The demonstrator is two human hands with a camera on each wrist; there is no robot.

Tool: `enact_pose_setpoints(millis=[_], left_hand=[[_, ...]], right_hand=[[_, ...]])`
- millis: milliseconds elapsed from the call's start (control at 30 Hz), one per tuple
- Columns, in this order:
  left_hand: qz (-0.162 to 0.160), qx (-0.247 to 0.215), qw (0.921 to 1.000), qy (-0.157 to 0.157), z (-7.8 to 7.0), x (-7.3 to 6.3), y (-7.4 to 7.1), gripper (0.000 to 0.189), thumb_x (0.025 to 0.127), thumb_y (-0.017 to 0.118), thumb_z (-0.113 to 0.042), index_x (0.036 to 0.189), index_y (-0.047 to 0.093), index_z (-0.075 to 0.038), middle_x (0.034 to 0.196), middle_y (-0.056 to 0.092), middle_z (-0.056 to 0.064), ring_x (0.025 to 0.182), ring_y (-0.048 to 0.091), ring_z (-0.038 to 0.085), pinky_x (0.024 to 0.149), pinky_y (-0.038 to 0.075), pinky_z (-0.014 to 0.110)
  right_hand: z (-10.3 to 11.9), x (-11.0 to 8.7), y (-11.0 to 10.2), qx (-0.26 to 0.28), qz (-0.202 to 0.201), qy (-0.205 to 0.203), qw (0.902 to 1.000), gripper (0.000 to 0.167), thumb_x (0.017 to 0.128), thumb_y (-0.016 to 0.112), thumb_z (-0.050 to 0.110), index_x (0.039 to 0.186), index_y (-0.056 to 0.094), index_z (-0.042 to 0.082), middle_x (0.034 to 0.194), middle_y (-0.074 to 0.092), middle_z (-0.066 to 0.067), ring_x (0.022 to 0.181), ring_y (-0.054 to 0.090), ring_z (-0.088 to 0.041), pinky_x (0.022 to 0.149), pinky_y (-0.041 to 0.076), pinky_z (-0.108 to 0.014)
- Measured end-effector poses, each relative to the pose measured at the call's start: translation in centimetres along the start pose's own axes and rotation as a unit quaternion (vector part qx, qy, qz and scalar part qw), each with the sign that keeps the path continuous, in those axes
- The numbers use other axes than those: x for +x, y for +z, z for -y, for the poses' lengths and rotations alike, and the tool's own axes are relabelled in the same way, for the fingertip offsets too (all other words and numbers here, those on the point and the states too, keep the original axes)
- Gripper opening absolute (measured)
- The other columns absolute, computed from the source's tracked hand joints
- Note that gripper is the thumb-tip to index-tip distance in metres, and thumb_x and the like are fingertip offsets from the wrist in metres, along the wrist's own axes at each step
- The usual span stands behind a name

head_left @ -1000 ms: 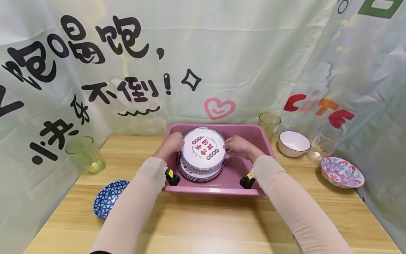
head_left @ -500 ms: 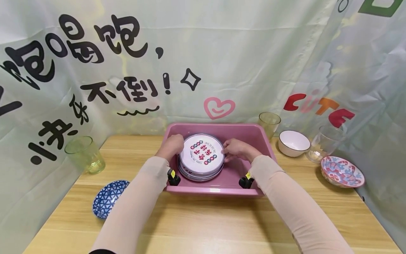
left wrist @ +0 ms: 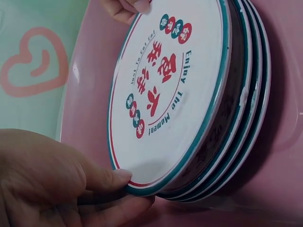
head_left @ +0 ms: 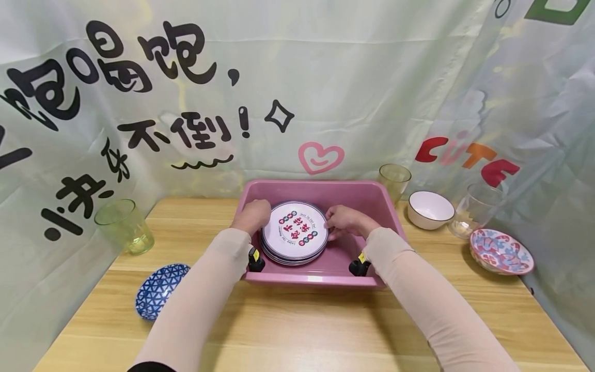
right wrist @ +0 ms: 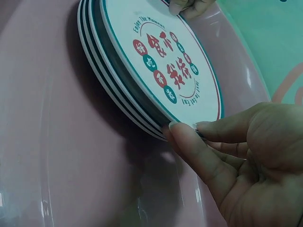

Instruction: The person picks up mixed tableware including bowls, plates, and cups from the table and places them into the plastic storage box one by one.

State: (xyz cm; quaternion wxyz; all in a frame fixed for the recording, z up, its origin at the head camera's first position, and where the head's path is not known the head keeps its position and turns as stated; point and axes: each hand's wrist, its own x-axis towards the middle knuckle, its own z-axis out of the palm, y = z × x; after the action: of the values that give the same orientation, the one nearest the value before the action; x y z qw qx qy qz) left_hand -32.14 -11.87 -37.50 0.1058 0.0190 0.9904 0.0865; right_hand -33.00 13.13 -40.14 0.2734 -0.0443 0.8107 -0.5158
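Lower now, that white plate (head_left: 297, 230), close over the stacked plates (head_left: 293, 262) inside the pink tub (head_left: 343, 259), left hand (head_left: 253, 216) and right hand (head_left: 347, 219) both keeping a pinching grip on its rim!

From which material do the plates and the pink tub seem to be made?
The plates look like glazed ceramic, possibly melamine: smooth white surface, printed red writing, coloured rims. The tub is probably glossy plastic: even pink colour, rounded corners, bright highlights.
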Motion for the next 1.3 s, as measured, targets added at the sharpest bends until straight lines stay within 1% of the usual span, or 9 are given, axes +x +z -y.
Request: enact_pose_setpoints(millis=[167,333,500,633,967,1033,1133,1200,1300], left_hand=[[-0.002,0.001,1.0,-0.006,-0.1,-0.4,-0.1,0.02,0.087,0.047,0.009,0.095,0.063,-0.001,0.097,0.061,0.015,0.078,0.06,0.025,0.049,0.049,0.026],[0.001,0.019,0.9998,-0.004,-0.2,-0.5,-0.3,0.019,0.086,0.049,0.01,0.091,0.064,0.0,0.096,0.062,0.016,0.076,0.061,0.024,0.049,0.051,0.026],[-0.003,0.028,0.9996,0.007,-0.2,-0.7,-0.3,0.019,0.087,0.046,0.009,0.09,0.062,-0.001,0.097,0.06,0.014,0.079,0.055,0.024,0.056,0.046,0.027],[-0.006,0.029,0.9996,0.006,-0.2,-0.9,-0.3,0.019,0.088,0.046,0.008,0.09,0.062,-0.001,0.098,0.057,0.014,0.081,0.051,0.024,0.059,0.043,0.028],[0.006,0.026,0.9996,-0.002,-0.2,-0.7,-0.1,0.021,0.09,0.043,0.006,0.093,0.062,-0.002,0.098,0.058,0.013,0.081,0.054,0.023,0.058,0.044,0.027],[0.005,0.026,0.9996,-0.002,-0.3,-0.8,-0.2,0.021,0.09,0.043,0.006,0.094,0.063,-0.001,0.099,0.059,0.014,0.082,0.054,0.024,0.059,0.046,0.028],[-0.003,0.033,0.9994,0.0,-0.4,-0.7,-0.3,0.023,0.091,0.043,0.005,0.096,0.065,0.0,0.102,0.062,0.015,0.084,0.056,0.025,0.065,0.049,0.03],[-0.011,0.039,0.9992,0.004,-0.3,-0.6,-0.5,0.023,0.09,0.044,0.006,0.095,0.065,0.001,0.102,0.063,0.016,0.082,0.057,0.025,0.065,0.05,0.031],[-0.011,0.039,0.9991,0.014,-0.2,-0.4,-0.8,0.023,0.09,0.044,0.005,0.091,0.066,0.0,0.098,0.064,0.015,0.078,0.058,0.023,0.062,0.051,0.03]], right_hand=[[0.0,0.1,0.3,-0.018,-0.004,-0.005,0.9998,0.024,0.094,0.056,-0.007,0.114,0.043,-0.008,0.085,0.052,-0.015,0.061,0.06,-0.02,0.062,0.059,-0.03],[0.1,0.1,0.4,-0.036,-0.008,-0.006,0.9993,0.034,0.091,0.06,-0.008,0.12,0.042,-0.009,0.079,0.054,-0.014,0.057,0.059,-0.018,0.063,0.059,-0.032],[0.2,0.3,0.3,-0.045,-0.016,-0.007,0.9988,0.03,0.091,0.06,-0.008,0.118,0.046,-0.009,0.079,0.055,-0.015,0.058,0.06,-0.018,0.066,0.06,-0.034],[0.3,0.3,0.3,-0.046,-0.018,-0.006,0.9988,0.026,0.092,0.059,-0.008,0.115,0.047,-0.01,0.08,0.056,-0.016,0.059,0.061,-0.018,0.065,0.059,-0.034],[0.2,0.2,0.2,-0.062,-0.018,-0.014,0.9978,0.025,0.091,0.061,-0.008,0.113,0.049,-0.01,0.081,0.056,-0.015,0.061,0.062,-0.019,0.072,0.06,-0.038],[0.4,0.1,0.1,-0.074,-0.021,-0.018,0.9969,0.024,0.091,0.061,-0.006,0.112,0.051,-0.01,0.081,0.058,-0.016,0.063,0.063,-0.02,0.072,0.059,-0.039],[0.8,-0.1,-0.1,-0.096,-0.028,-0.024,0.9947,0.021,0.093,0.06,-0.002,0.111,0.052,-0.009,0.085,0.062,-0.018,0.068,0.066,-0.024,0.073,0.059,-0.04],[1.2,-0.3,-0.2,-0.11,-0.031,-0.029,0.9931,0.02,0.095,0.059,0.0,0.112,0.053,-0.009,0.087,0.064,-0.021,0.072,0.068,-0.027,0.074,0.059,-0.041],[1.8,-0.6,-0.5,-0.119,-0.032,-0.03,0.9919,0.021,0.096,0.057,0.002,0.115,0.053,-0.008,0.092,0.064,-0.023,0.076,0.069,-0.03,0.074,0.059,-0.041]])
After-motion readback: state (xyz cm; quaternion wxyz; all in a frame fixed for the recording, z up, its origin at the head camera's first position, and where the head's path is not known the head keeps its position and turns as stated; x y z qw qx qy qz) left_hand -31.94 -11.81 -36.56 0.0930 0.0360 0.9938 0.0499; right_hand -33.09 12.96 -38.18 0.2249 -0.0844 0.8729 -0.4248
